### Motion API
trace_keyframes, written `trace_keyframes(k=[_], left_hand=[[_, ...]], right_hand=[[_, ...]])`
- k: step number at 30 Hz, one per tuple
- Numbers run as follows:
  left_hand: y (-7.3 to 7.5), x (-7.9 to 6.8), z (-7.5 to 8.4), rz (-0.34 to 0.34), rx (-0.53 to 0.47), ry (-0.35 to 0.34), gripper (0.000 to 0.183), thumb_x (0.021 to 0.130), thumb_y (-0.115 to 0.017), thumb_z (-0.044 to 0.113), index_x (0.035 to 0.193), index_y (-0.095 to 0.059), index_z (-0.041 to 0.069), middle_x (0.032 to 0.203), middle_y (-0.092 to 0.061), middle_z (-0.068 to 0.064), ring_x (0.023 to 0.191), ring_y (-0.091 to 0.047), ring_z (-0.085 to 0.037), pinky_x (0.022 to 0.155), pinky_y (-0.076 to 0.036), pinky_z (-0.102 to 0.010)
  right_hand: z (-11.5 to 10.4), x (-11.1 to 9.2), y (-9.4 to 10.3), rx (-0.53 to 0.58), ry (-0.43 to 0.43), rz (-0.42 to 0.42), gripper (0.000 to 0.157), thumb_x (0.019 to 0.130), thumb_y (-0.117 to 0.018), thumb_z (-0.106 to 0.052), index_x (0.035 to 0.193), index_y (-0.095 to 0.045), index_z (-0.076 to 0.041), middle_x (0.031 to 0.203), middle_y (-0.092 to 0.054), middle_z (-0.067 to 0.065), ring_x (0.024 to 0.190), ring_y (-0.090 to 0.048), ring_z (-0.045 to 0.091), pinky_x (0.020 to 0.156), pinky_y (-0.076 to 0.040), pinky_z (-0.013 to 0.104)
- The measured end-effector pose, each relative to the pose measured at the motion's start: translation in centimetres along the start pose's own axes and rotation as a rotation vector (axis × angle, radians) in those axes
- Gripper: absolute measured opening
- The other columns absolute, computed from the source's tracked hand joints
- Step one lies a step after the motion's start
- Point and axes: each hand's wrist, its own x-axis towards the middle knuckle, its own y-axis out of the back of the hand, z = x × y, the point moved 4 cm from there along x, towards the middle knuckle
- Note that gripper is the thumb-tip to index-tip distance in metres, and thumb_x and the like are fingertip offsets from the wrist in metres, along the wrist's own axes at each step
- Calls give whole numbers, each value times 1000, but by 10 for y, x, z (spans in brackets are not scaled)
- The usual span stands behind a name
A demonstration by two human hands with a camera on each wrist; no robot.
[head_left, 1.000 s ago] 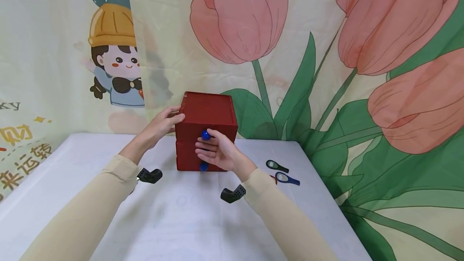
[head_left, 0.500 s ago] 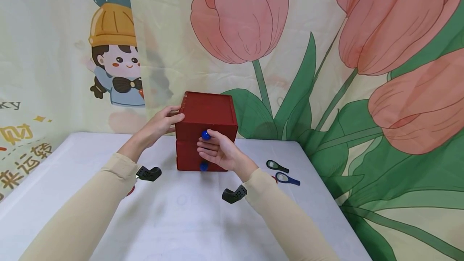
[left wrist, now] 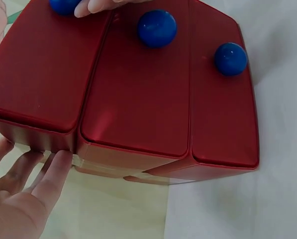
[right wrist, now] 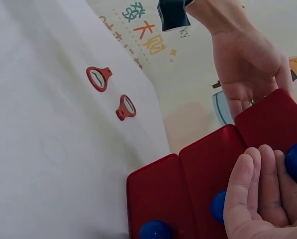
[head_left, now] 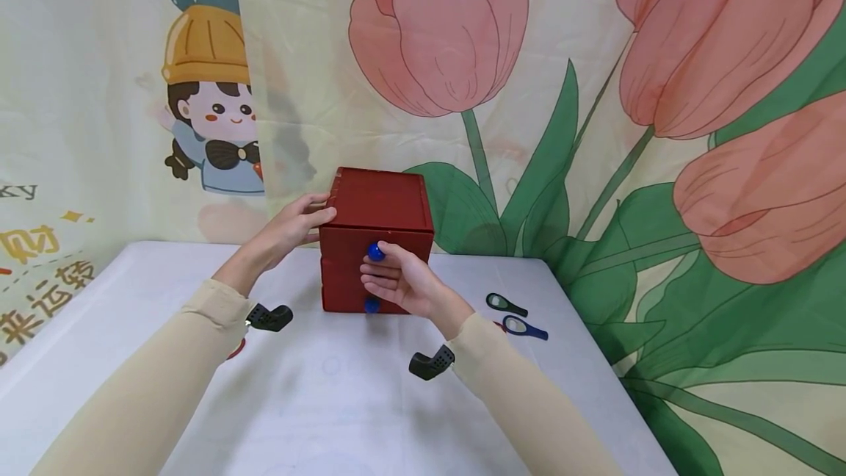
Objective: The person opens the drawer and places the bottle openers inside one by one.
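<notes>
A dark red drawer box (head_left: 380, 200) stands on the white-covered table, its three drawer fronts each bearing a round blue knob. My right hand (head_left: 413, 281) pinches the top drawer knob (head_left: 375, 252) between thumb and finger; its other fingers extend across the front, hiding the middle knob in the head view. In the left wrist view the top drawer front (left wrist: 41, 69) stands slightly forward of the middle drawer front (left wrist: 138, 94). My left hand (head_left: 284, 233) rests against the box's left side near the upper edge, fingers fairly straight. The bottom knob (head_left: 372, 305) shows below my right hand.
Right of the box lie a black magnifying glass (head_left: 507, 304) and a blue magnifying glass (head_left: 525, 327), with a red one mostly hidden by my sleeve. The right wrist view shows two red magnifying glasses (right wrist: 98, 78) on the other side. A printed curtain (head_left: 317, 57) hangs behind.
The top knob and my right hand have shifted slightly toward me, the top drawer coming out a little. My left hand has stayed on the box's side.
</notes>
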Motion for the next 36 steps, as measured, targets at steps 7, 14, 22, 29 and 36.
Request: trace_keyframes(k=[7,14,22,29,36], left_hand=[[1,-1,0,-3,-2,-6,78,110,-55,37,171,-14,11,171,-28,-21,153,-37,-42,125,-31,-61],[-1,0,0,1,11,-11,78,110,-55,38,171,-15,11,170,-29,-21,153,-37,-42,125,-32,-62],[-1,-2,-1,8,19,-10,78,110,-55,39,171,-16,13,171,-29,-21,152,-38,-43,125,-31,-62],[-1,-2,-1,7,14,-21,79,110,-55,39,171,-15,11,172,-26,-20,152,-37,-43,124,-32,-62],[-1,-1,-1,3,15,-20,79,109,-56,39,171,-15,12,172,-26,-20,154,-34,-43,124,-31,-63]], right_hand=[[3,-9,-1,-22,4,-21,54,104,-66,-45,136,-68,-1,127,-74,14,105,-76,22,101,-58,35],[6,-19,0,-54,13,-49,55,105,-64,-45,137,-67,0,126,-74,14,105,-76,23,102,-58,36],[11,-27,-3,-73,26,-84,57,105,-63,-46,137,-66,1,124,-75,14,105,-76,23,101,-59,36],[14,-36,-4,-79,25,-80,51,106,-62,-44,133,-68,-1,122,-76,13,112,-75,29,98,-60,35],[18,-48,-5,-80,16,-98,48,107,-62,-42,133,-68,-2,121,-76,12,105,-77,24,99,-60,35]])
